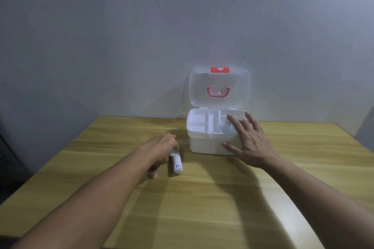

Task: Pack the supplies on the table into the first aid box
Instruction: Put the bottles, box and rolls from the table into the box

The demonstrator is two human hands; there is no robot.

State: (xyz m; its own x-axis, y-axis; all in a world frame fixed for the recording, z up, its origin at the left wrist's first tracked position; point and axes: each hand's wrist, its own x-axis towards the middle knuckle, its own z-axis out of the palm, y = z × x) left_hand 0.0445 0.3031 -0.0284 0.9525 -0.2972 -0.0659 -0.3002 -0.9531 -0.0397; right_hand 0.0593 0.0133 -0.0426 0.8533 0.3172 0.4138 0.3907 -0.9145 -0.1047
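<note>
While my right hand hovers flat, fingers splayed, over the open first aid box, my left hand curls knuckles-up around one end of a white tube lying on the table, a small pinkish item just beneath that wrist.

White first aid box, with clear translucent lid, red latch bearing white cross, pinkish-red handle. White bottle with small blue print. Yellow-tan wood-grain table. Grey-white wall, dark streaks near top.
</note>
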